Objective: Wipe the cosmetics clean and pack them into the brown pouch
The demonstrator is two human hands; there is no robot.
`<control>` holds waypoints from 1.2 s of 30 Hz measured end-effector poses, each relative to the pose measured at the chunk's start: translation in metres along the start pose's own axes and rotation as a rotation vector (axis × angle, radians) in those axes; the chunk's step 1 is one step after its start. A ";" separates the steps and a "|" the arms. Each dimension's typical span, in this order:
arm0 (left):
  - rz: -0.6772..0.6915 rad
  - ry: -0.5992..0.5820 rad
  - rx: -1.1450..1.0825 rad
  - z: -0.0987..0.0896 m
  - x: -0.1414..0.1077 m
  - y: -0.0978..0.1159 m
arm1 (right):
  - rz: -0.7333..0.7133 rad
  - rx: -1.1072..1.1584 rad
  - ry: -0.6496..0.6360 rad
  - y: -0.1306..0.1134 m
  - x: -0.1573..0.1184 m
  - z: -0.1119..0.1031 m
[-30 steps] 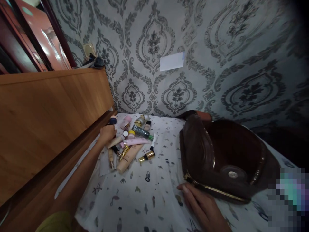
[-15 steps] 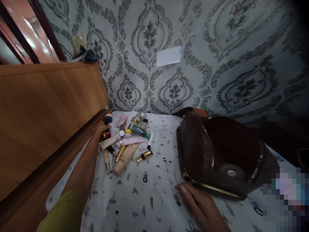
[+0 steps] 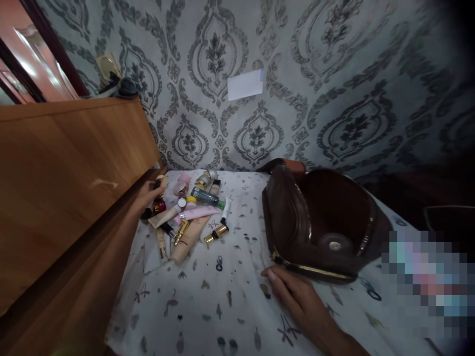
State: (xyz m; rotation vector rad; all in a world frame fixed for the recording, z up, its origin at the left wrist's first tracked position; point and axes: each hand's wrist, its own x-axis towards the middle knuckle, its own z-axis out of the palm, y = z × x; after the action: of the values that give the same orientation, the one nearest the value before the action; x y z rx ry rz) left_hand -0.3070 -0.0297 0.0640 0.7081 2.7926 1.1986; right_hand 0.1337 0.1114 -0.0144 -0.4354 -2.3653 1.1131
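Note:
My left hand point(image 3: 148, 194) reaches to the far left edge of a pile of cosmetics, its fingers closed around a small jar with a peach top point(image 3: 161, 181). Just below that hand sits a dark red jar point(image 3: 159, 205). Nearby lie a beige tube point(image 3: 163, 216), a pink tube point(image 3: 200, 212), a larger tan tube point(image 3: 190, 240), a green-capped bottle point(image 3: 206, 197) and a gold-and-brown bottle point(image 3: 216, 233). My right hand point(image 3: 293, 294) rests on the sheet with fingers stretched out, holding nothing. Its fingertips are near the front zip of an open dark brown bag point(image 3: 285, 212).
A patterned white sheet point(image 3: 237, 277) covers the surface. Along the left stands a wooden panel point(image 3: 74, 148) with dark items point(image 3: 128, 86) on top. The patterned wall point(image 3: 256, 133) behind carries a white paper point(image 3: 245, 85). An area at the right is pixelated.
My left hand has closed on the small jar at the pile's edge and shifted it slightly. The view has moved a little to the right. My right hand stays beside the bag.

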 end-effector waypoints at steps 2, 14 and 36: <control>0.075 -0.097 -0.072 0.008 -0.028 0.010 | 0.010 -0.003 -0.005 -0.002 0.000 0.000; 0.680 -0.287 0.067 0.046 -0.173 0.054 | 0.314 0.406 -0.211 -0.029 0.010 0.012; 0.545 -0.128 0.607 0.025 -0.073 0.029 | 0.729 1.663 -0.147 -0.022 0.033 0.062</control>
State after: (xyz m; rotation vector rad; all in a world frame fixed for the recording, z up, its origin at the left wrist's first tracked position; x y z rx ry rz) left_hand -0.2252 -0.0257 0.0553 1.5881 2.9371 0.2579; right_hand 0.0700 0.0746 -0.0215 -0.5082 -0.6044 2.8743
